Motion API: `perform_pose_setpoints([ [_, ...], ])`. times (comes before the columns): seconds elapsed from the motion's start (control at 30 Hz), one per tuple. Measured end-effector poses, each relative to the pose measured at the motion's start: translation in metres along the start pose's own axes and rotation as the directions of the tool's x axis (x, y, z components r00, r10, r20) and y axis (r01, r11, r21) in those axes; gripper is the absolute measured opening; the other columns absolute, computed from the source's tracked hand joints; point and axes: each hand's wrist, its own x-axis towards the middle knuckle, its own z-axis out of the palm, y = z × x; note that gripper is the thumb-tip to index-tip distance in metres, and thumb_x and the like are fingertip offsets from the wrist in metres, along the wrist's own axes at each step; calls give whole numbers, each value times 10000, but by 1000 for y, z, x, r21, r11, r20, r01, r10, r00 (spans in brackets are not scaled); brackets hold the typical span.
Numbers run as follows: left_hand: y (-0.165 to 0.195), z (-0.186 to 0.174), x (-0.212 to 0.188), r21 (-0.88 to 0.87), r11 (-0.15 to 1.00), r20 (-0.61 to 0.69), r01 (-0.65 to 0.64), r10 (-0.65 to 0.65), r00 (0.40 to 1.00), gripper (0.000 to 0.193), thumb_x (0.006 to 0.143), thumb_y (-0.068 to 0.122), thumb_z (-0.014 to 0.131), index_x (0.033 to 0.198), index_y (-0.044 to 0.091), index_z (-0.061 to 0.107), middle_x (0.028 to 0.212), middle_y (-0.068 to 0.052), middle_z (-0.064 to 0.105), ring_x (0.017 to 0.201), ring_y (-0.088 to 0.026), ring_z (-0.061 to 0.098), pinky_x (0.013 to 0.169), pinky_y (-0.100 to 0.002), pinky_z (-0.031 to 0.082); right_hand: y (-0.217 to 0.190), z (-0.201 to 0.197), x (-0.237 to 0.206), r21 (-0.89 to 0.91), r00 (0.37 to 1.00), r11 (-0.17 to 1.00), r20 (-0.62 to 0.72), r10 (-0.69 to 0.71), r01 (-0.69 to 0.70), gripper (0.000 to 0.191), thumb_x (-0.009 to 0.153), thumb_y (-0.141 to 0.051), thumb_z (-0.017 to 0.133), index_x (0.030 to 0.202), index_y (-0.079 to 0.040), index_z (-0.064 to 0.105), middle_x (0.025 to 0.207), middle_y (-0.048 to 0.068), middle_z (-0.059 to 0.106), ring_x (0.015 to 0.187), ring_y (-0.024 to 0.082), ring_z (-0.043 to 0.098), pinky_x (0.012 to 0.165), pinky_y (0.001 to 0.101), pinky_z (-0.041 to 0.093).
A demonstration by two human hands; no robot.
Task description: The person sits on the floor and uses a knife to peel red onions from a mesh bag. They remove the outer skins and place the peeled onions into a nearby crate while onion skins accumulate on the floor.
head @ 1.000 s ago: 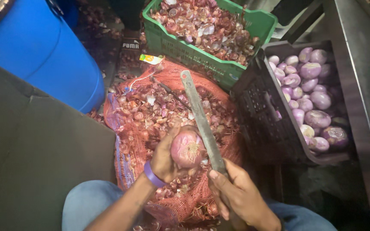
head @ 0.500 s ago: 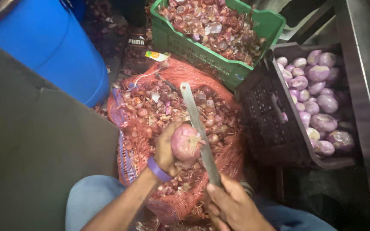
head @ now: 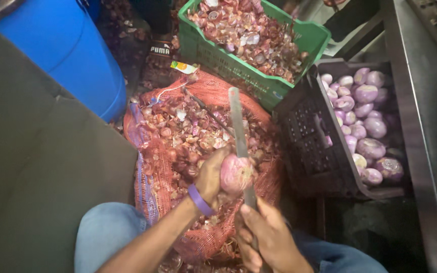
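The left hand [head: 209, 177] has its grip wrapped around a red onion [head: 236, 174], held above the red mesh sack [head: 153, 167] of peelings. Just right of it, the right hand [head: 269, 240] has its grip closed on a long knife [head: 239, 134], whose blade touches the onion and points away toward the green crate [head: 218, 55]; the black crate [head: 309, 141] of peeled onions stands farther right.

Dim, warm light; deep shadow lower right; slight motion blur; soft detail throughout.
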Motion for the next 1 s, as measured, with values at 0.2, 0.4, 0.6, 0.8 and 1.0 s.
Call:
perform_pose_setpoints([
  [0.2,-8,6,2,4,999,-134,-37,37,990,530,1037,470,294,1189,46,573,918,-151,726,719,-239,720,558,-349,603,0,6,1,27,999,998,2,53,-53,142,1022,-210,506,998,-78,457,571,33,420,328,130,421,285,298,344],
  [0.4,-17,-13,17,60,984,2,-170,170,985,441,1072,367,411,1238,-20,542,959,-147,683,826,-251,710,679,-346,648,-1,-4,15,-293,995,953,84,-56,78,133,1037,-184,516,1132,-92,516,572,32,484,354,141,439,329,298,377],
  [0.6,12,-20,19,-18,982,11,-187,187,982,398,995,186,549,1325,-30,496,1014,-184,676,910,-297,725,747,-388,670,-2,-26,21,-897,751,93,299,-589,431,145,970,-144,677,902,-42,599,641,66,606,504,177,595,447,345,465],
  [0.8,39,-4,-10,218,953,231,-209,158,960,671,815,-11,616,1453,15,413,1271,-228,603,1030,-337,722,774,-373,626,-27,-38,25,-901,660,149,178,-730,408,200,910,-148,733,991,-14,608,703,60,710,555,125,684,472,296,525],
  [1.0,3,5,-16,480,594,560,-646,359,747,1037,759,-38,681,1605,75,93,1641,-200,266,1548,-317,263,1161,-391,416,-27,-28,41,-520,815,743,-143,-562,421,285,916,-115,681,1155,-15,561,669,8,646,438,70,552,376,250,449],
])
